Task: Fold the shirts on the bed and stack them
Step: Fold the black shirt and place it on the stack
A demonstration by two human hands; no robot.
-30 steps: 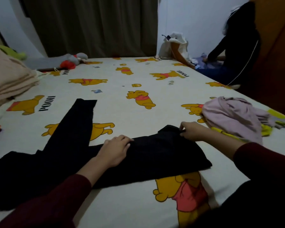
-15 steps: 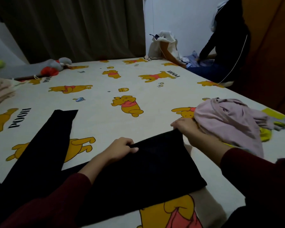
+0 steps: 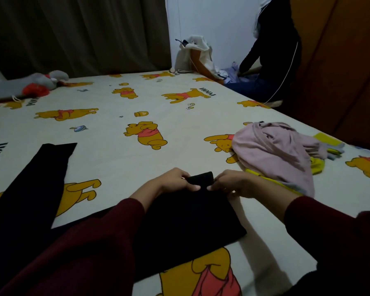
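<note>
My left hand (image 3: 175,181) and right hand (image 3: 233,184) each pinch the cuff of the black shirt (image 3: 179,221), which lies flat on the bed (image 3: 179,129). I judge the sleeve fold underway: keep the cuff taut, lay it square across the body, then smooth outward.

The black long-sleeved shirt (image 3: 179,223) lies on the cartoon-bear bed sheet (image 3: 137,99) at the near edge, one sleeve stretching away to the left. Both hands, left hand (image 3: 175,181) and right hand (image 3: 233,183), meet at its far fold. A crumpled pink garment (image 3: 273,150) lies to the right; a grey stuffed toy (image 3: 36,82) rests far left; a seated person (image 3: 271,50) is beyond the far right corner.
</note>
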